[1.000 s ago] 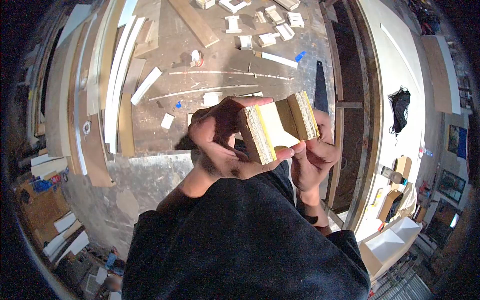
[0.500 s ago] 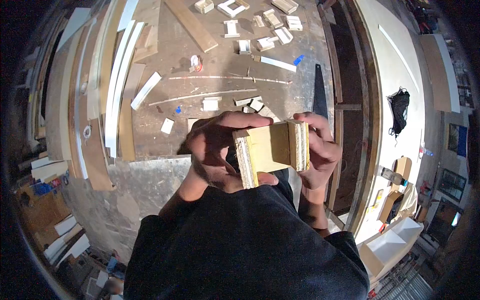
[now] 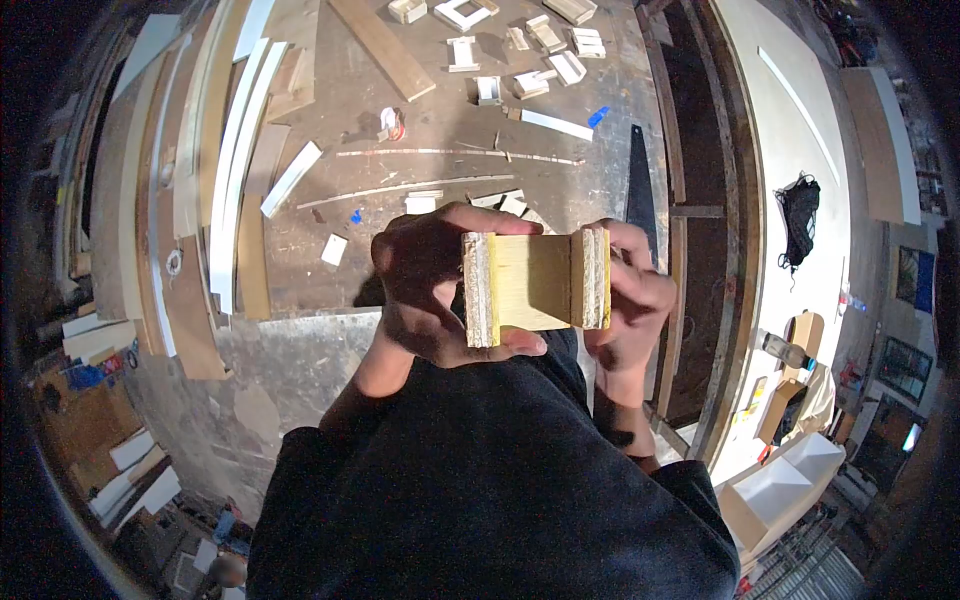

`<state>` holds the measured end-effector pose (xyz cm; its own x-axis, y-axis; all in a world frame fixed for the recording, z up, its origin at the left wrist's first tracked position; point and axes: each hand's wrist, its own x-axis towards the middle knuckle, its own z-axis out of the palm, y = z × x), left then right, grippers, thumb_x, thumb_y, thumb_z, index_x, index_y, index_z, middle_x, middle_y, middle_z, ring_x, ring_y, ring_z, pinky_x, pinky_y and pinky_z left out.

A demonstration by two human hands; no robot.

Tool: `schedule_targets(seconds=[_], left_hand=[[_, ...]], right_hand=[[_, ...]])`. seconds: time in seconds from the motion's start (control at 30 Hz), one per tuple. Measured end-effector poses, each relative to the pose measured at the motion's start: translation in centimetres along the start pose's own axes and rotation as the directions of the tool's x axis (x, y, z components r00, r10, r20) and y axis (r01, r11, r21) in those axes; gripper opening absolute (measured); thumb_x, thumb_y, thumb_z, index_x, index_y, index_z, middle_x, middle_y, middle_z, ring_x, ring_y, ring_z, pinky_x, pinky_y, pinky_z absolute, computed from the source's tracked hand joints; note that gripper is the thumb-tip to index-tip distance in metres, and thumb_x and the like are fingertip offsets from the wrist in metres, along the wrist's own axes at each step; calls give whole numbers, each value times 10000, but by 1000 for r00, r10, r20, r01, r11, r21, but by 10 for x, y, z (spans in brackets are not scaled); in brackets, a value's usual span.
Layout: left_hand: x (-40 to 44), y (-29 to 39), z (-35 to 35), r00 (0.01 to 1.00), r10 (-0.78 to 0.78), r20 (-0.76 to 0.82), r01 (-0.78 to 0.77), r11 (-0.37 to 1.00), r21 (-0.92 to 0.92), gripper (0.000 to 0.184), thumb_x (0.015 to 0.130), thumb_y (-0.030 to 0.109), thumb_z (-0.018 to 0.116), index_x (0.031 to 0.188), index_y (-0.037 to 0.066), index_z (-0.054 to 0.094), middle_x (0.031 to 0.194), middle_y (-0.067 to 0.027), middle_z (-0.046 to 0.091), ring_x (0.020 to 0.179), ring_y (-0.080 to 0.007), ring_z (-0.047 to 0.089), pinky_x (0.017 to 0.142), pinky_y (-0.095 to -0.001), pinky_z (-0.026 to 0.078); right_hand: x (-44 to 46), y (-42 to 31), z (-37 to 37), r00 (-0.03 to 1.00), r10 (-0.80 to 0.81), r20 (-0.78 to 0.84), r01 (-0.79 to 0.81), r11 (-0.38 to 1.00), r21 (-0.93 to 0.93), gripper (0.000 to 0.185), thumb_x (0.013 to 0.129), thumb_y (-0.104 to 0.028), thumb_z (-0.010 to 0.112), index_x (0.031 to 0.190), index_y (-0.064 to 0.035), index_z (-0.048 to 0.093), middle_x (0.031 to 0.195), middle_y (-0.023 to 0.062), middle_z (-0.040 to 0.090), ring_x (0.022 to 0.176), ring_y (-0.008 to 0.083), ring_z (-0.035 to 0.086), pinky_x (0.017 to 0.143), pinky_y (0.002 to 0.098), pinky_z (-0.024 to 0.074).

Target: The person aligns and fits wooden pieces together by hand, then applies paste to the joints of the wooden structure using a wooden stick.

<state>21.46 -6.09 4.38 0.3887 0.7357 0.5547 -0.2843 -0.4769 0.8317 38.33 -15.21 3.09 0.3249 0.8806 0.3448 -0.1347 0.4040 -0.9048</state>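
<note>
A small wooden piece [image 3: 535,283], two thick layered end blocks joined by a flat middle board, is held up in front of my dark shirt. My left hand [image 3: 420,280] wraps round its left block, fingers along the top and thumb at the lower edge. On the other side my right hand [image 3: 635,295] grips the right block, its fingers bent behind and beside it. The rough, pale edges of both blocks face up toward me, with yellowish strips along them.
Several small wooden assemblies [image 3: 462,55] lie on the worktable [image 3: 300,235]. A handsaw [image 3: 640,185] lies right of centre, long boards [image 3: 240,170] at the left. Black netting [image 3: 798,222] rests on a white surface at the right. Blurred person at the lower left.
The wooden piece has turned from a slant to nearly level in my hands, after dipping lower and then rising slightly. Both hands have kept hold of it.
</note>
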Motion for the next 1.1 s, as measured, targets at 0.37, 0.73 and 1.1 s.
schedule_targets(seconds=[0.37, 0.73, 1.1], left_hand=[[-25, -24, -19, 929, -137, 343, 174, 981, -80, 900, 517, 388, 944, 1186, -39, 519, 1101, -145, 614, 991, -236, 629, 841, -373, 519], [-14, -16, 7, 934, -326, 146, 354, 900, -253, 773, 555, 595, 859, 976, -26, 674, 882, -117, 700, 776, -209, 698, 695, -322, 556], [-15, -23, 0, 922, -306, 239, 378, 846, -375, 848, 559, 548, 879, 1078, -60, 598, 1004, -127, 650, 877, -204, 666, 759, -320, 542]], right_hand=[[-1, 12, -6, 929, 337, 151, -368, 884, 287, 398, 761, -258, 827, 1059, -14, 729, 1049, 183, 674, 946, 248, 633, 838, 349, 484], [0, 6, -12, 945, 295, 137, -324, 896, 303, 367, 724, -223, 847, 1020, -32, 745, 1040, 176, 678, 946, 251, 638, 863, 353, 487], [1, -1, -8, 979, 188, 78, -199, 966, 163, 289, 744, -111, 818, 1012, -32, 746, 994, 193, 690, 888, 252, 652, 819, 347, 515]])
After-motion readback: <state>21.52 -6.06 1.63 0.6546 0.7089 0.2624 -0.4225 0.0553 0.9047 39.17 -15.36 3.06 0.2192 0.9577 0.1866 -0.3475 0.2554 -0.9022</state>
